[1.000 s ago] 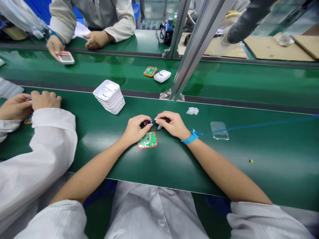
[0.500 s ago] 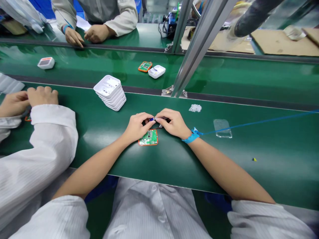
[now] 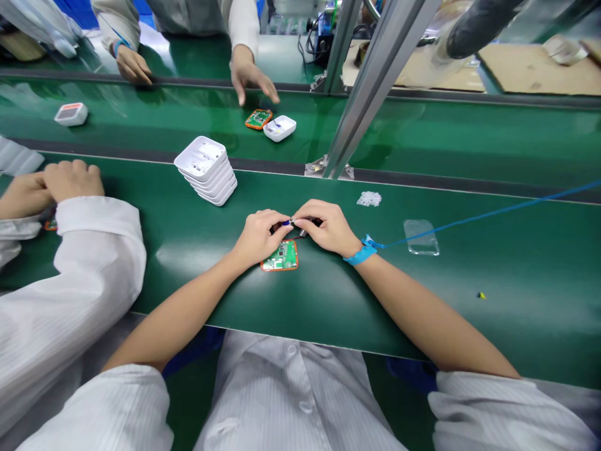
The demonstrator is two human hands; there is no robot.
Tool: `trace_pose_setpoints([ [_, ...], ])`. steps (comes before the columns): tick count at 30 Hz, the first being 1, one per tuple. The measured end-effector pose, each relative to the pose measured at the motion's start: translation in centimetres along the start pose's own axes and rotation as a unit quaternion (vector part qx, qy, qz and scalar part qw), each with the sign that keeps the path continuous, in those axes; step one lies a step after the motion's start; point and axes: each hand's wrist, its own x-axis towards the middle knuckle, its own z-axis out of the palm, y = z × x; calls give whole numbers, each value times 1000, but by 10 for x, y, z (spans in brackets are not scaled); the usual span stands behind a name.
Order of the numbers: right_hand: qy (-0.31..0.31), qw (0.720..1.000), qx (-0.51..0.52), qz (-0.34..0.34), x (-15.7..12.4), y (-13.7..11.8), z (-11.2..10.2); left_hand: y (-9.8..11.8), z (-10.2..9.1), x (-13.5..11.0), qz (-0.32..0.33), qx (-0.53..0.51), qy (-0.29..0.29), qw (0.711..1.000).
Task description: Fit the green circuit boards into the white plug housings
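My left hand [image 3: 257, 239] pinches a small dark blue part [image 3: 287, 223] between thumb and fingertips. Opposite it, my right hand [image 3: 328, 228] is closed at the other end of that part, fingertips nearly touching the left ones. A small silver piece [image 3: 303, 233] shows under my right thumb, with a thin wire leading toward the board. Just below the hands lies a green circuit board [image 3: 284, 257] with an orange rim, flat on the green table [image 3: 347, 307]. My left fingers partly cover its upper left. What exactly the fingertips grip is too small to tell.
White plastic shells [image 3: 204, 164] stand stacked at the left. Small clear pieces [image 3: 369, 198] and a clear tray [image 3: 421, 237] lie at the right. A blue cord [image 3: 498, 214] runs from my right wristband. A metal post [image 3: 370, 88] rises ahead. A co-worker's sleeve [image 3: 101, 250] is close at left.
On the belt, the white cases and the orange-rimmed board have shifted left. The person opposite has stretched one hand out toward that board. My hands keep their pinch in nearly the same place.
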Motion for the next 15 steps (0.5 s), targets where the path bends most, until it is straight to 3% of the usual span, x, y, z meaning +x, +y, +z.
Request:
trace_pose_setpoints([
  [9, 0, 1000, 16, 18, 2, 5, 3, 1, 8, -2, 11, 100, -12, 995],
  [15, 2, 999, -39, 13, 6, 6, 13, -6, 15, 0, -17, 118, -2, 993],
])
